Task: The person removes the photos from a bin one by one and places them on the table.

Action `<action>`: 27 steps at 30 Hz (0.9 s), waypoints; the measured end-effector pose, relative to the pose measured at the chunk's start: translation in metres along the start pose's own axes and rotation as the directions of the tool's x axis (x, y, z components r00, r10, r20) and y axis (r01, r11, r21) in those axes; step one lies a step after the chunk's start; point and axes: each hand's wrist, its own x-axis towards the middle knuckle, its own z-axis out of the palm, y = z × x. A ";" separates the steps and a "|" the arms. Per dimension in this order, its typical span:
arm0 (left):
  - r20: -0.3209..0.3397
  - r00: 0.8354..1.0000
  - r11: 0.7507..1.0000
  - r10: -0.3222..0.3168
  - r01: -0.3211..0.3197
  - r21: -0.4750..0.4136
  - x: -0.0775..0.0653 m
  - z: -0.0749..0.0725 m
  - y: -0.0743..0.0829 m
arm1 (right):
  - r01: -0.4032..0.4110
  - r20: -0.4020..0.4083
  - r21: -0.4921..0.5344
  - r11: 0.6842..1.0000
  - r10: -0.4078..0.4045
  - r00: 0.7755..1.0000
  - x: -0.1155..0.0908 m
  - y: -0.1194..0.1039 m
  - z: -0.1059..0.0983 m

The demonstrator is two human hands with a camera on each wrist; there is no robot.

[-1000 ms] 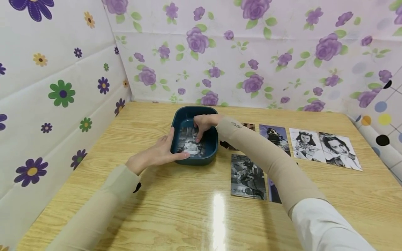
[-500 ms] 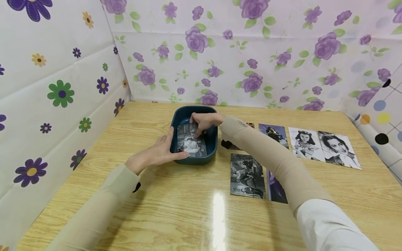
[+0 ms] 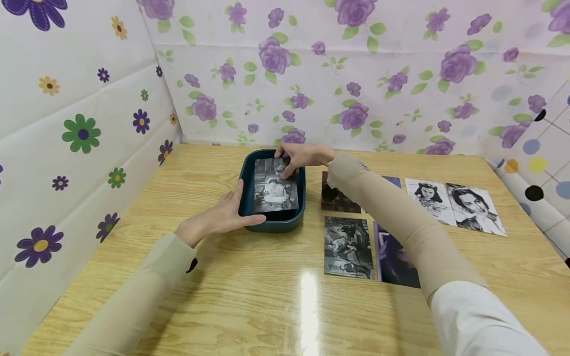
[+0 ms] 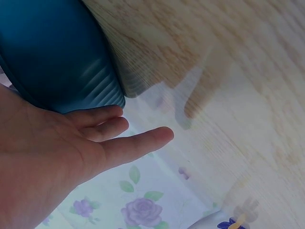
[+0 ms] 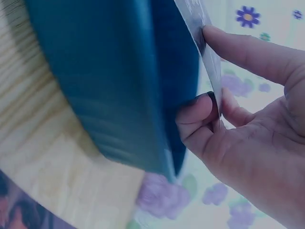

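My right hand (image 3: pixel 307 155) pinches a black-and-white photo (image 3: pixel 272 190) by its upper right edge, lifting it up to the opening of a dark teal plastic bin (image 3: pixel 276 227). In the right wrist view the thumb lies on one face of the photo (image 5: pixel 213 71), with fingers behind it, just above the bin's rim (image 5: pixel 159 95). My left hand (image 3: pixel 218 217) rests against the bin's near left corner, fingers along its side and thumb by the front rim. Those fingers (image 4: pixel 138 145) look straight in the left wrist view. The bin's floor is mostly hidden under the photo.
Right of the bin, several photos lie in two rows: a dark one (image 3: pixel 340 198), two black-and-white portraits (image 3: pixel 474 207), a black-and-white scene (image 3: pixel 349 247) and a purple one (image 3: pixel 396 257). My right forearm covers some. Flower-patterned cloth (image 3: pixel 289 74) backs the wooden table (image 3: pixel 249 287).
My right hand has gripped the photo lying on the bin's floor and raised it toward the rim, drawing slightly back and right. My left hand has stayed at the bin's corner.
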 end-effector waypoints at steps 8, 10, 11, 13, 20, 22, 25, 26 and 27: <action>-0.005 1.000 1.000 0.007 -0.007 -0.006 0.000 0.002 -0.002 | -0.007 -0.061 -0.050 0.999 0.004 0.998 -0.043 0.004 -0.027; -0.004 1.000 1.000 0.011 -0.012 -0.007 0.000 0.002 -0.001 | -0.005 -0.077 -0.075 0.997 -0.001 0.997 -0.059 0.011 -0.033; -0.004 1.000 1.000 0.011 -0.011 -0.009 0.000 0.002 -0.001 | -0.001 -0.083 -0.084 0.996 -0.006 0.997 -0.068 0.015 -0.036; -0.005 1.000 1.000 0.011 -0.011 -0.013 0.000 0.002 -0.001 | 0.002 -0.102 -0.100 0.995 -0.012 0.995 -0.087 0.025 -0.039; 0.000 1.000 0.999 0.012 -0.012 -0.034 0.001 0.004 -0.001 | -0.034 -0.173 -0.074 0.997 0.020 0.985 -0.173 0.080 -0.039; -0.002 1.000 0.999 0.008 -0.008 -0.034 0.001 0.004 -0.001 | -0.047 -0.191 -0.050 0.998 0.037 0.981 -0.202 0.098 -0.037; 0.002 1.000 0.999 0.005 -0.005 -0.031 0.000 0.003 0.000 | -0.081 -0.233 -0.071 0.994 0.062 0.970 -0.246 0.126 -0.033; 0.006 1.000 0.999 0.005 -0.005 -0.033 0.000 0.002 0.001 | -0.095 -0.245 -0.087 0.992 0.071 0.967 -0.260 0.135 -0.031; 0.009 1.000 0.999 0.006 -0.006 -0.035 0.000 0.002 0.002 | -0.109 -0.255 -0.092 0.990 0.083 0.963 -0.274 0.144 -0.029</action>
